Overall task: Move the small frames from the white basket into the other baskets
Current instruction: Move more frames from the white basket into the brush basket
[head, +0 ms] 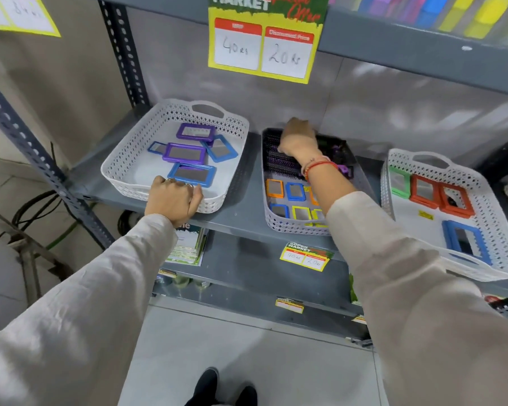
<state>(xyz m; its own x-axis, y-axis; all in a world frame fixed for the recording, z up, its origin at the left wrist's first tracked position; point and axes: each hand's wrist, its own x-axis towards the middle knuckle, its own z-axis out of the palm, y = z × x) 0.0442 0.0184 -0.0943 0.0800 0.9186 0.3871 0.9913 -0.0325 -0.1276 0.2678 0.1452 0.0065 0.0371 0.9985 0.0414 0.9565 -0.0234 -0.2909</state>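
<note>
Three perforated baskets stand in a row on a grey shelf (pixel 241 209). The left white basket (pixel 123 159) holds purple frames (pixel 185 153) and blue frames (pixel 192 174). My left hand (pixel 173 200) grips its front rim. The middle basket (pixel 288 227) holds small orange (pixel 274 188), blue (pixel 295 191) and yellow frames (pixel 302 213) at the front and dark purple items at the back. My right hand (pixel 298 139) reaches down into its back end, with its fingers hidden. The right white basket (pixel 487 197) holds green (pixel 398 181), red (pixel 424 191) and blue frames (pixel 467 241).
A yellow price sign (pixel 264 39) hangs from the shelf above the baskets. A slotted metal upright (pixel 41 159) runs down at the left. A small price tag (pixel 305 256) sits on the shelf's front edge, with lower shelves below. My shoes (pixel 208 385) stand on the tiled floor.
</note>
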